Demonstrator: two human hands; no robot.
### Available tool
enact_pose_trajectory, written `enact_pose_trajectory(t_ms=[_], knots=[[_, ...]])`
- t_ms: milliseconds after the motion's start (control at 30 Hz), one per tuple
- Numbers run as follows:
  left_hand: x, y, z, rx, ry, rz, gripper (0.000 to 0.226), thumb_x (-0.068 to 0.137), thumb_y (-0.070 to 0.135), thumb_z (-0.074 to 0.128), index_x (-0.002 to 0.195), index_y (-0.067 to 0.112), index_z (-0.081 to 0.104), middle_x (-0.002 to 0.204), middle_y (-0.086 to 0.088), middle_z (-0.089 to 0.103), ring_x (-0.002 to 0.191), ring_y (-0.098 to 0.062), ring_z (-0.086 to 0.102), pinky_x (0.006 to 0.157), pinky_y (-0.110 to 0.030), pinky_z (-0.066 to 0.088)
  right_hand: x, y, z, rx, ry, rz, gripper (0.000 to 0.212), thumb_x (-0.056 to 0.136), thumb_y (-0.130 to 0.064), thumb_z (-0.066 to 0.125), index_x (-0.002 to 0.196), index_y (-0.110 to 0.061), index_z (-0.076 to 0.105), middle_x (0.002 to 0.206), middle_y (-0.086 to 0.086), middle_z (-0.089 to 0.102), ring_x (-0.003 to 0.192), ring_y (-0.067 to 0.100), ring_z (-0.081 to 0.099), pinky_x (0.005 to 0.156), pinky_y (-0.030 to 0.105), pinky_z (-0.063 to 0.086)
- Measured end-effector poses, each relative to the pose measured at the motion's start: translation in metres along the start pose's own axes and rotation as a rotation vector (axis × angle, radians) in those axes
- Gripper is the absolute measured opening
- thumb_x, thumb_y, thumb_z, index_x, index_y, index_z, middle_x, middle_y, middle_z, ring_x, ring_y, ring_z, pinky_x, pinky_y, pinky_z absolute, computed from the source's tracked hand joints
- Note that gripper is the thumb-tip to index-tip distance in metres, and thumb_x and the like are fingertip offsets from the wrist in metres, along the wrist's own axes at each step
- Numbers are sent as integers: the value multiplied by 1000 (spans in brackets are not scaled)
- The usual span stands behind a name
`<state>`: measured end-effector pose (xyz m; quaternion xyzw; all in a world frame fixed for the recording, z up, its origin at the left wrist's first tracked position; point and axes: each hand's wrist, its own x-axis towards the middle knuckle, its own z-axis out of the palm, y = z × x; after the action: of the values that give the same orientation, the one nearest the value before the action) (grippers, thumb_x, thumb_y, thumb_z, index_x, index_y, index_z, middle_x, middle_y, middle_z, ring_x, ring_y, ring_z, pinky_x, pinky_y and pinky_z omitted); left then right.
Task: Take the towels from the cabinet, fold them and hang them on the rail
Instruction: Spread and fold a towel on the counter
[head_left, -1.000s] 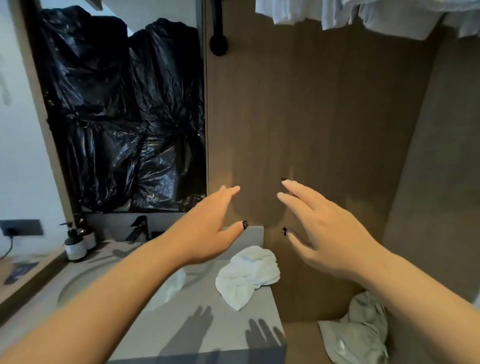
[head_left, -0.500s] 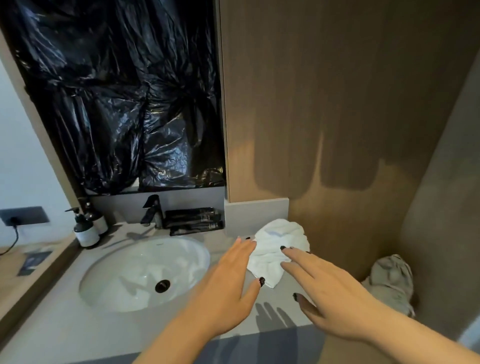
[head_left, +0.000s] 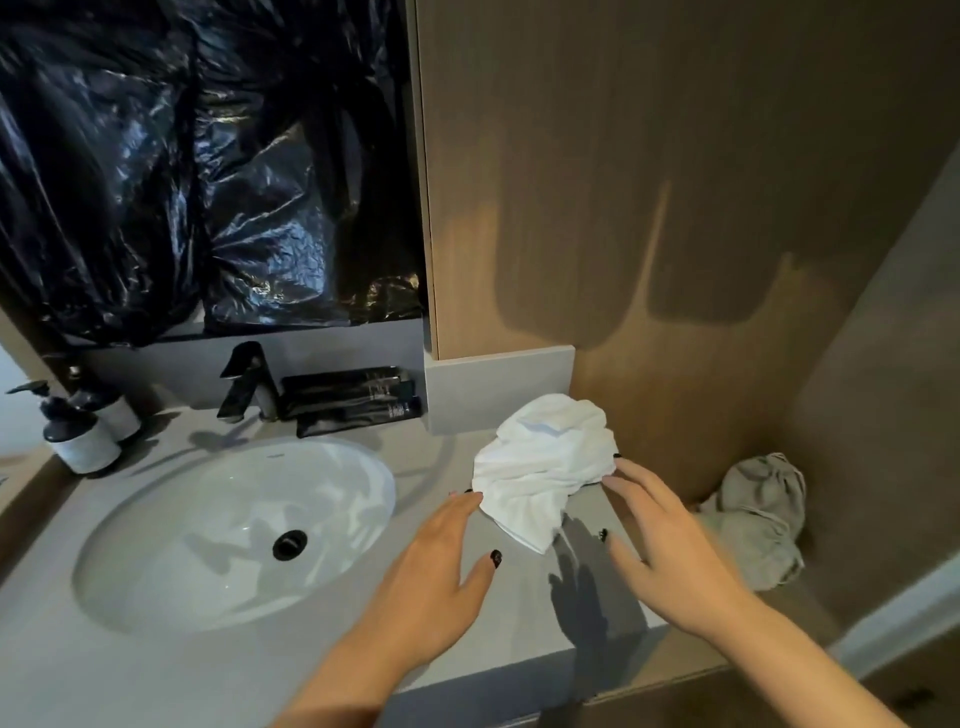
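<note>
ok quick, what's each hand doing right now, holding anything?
Left hand: open, fingers straight, tips at the edge of the white towel, holding nothing.
Right hand: open, fingers spread, tips at the towel's other side, holding nothing.

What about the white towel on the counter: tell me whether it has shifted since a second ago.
No. The white towel lies crumpled in the same spot by the grey upstand at the counter's back corner; only the camera tilted down.

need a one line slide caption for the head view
Both open hands, left hand and right hand, reach a crumpled white towel on the grey counter beside the sink.
</note>
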<state>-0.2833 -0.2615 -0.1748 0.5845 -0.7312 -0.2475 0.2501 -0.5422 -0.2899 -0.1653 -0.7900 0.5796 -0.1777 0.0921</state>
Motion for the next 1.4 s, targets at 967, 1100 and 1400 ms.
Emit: enact_pose_trajectory(t_ms=[967, 1100, 1400], knots=[[132, -63, 181, 37, 392, -499, 75, 92, 52, 26, 156, 17, 12, 159, 10, 9, 147, -4, 7, 120, -26, 12, 89, 103, 173, 60, 86, -150, 54, 98, -37, 35, 143, -11, 50, 155, 23, 32, 143, 39, 28, 122, 46, 10], [132, -66, 187, 154, 385, -504, 76, 93, 50, 22, 156, 9, 10, 163, -2, 4, 151, -14, -11, 121, -31, -9, 88, 105, 182, 62, 37, -140, 55, 101, -41, 25, 150, -17, 36, 160, 19, 22, 148, 36, 21, 116, 50, 23], [131, -69, 188, -65, 541, -395, 60, 87, 35, 45, 144, 22, 31, 129, 17, 34, 120, -8, 38, 107, -36, 37, 90, 107, 191, -12, 94, -143, 56, 95, -35, 36, 148, -16, 40, 159, 21, 24, 147, 39, 23, 106, 60, 36]])
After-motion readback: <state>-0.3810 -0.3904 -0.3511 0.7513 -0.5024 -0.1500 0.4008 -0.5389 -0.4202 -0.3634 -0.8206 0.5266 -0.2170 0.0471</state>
